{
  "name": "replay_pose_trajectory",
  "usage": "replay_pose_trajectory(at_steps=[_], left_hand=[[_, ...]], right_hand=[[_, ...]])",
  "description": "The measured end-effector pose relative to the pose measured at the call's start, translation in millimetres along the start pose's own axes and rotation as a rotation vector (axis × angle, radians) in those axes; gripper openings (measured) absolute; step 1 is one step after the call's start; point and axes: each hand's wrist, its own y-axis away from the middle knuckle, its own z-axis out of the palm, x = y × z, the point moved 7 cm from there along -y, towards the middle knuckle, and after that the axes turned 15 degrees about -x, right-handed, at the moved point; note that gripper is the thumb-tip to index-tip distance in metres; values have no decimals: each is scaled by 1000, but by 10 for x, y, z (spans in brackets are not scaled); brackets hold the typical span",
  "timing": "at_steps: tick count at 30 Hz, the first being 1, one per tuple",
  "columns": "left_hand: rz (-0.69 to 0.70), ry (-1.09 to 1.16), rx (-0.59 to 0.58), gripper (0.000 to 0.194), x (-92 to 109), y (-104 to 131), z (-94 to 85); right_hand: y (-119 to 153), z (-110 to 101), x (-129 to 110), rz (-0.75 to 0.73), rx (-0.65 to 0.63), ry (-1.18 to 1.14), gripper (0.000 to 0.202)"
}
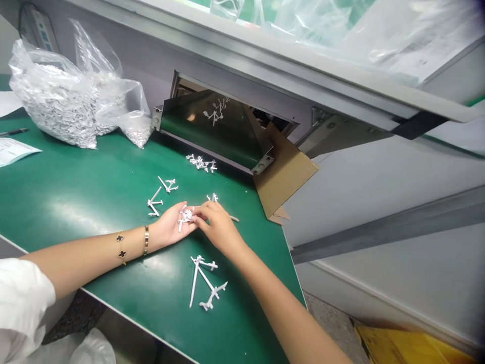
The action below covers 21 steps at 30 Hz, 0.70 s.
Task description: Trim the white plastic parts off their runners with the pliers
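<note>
My left hand lies palm up above the green table, with several small white plastic parts heaped in its palm. Over these parts is my right hand, thumb and fingers pinched together on a small white plastic part at the heap's edge. The fingertips partly hide that part. White branched plastic sprues lie around my hands: a large sprue in front, a pair to the left including a forked sprue, and a small one partly behind my right hand.
Clear bags of white parts stand at the back left of the green table. A dark metal chute opens at the back, with a cardboard flap beside it. More white pieces lie before the chute. A shelf edge hangs above.
</note>
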Motion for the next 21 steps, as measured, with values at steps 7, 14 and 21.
replay_pose_trajectory(at_steps=[7, 14, 21], left_hand=[[117, 70, 141, 25, 120, 13, -98], [133, 50, 173, 28, 151, 54, -66], [143, -67, 200, 25, 218, 54, -101]], right_hand=[[37, -89, 259, 187, 268, -400, 6], [48, 105, 524, 170, 477, -1616, 10], [130, 222, 663, 70, 504, -1867, 13]])
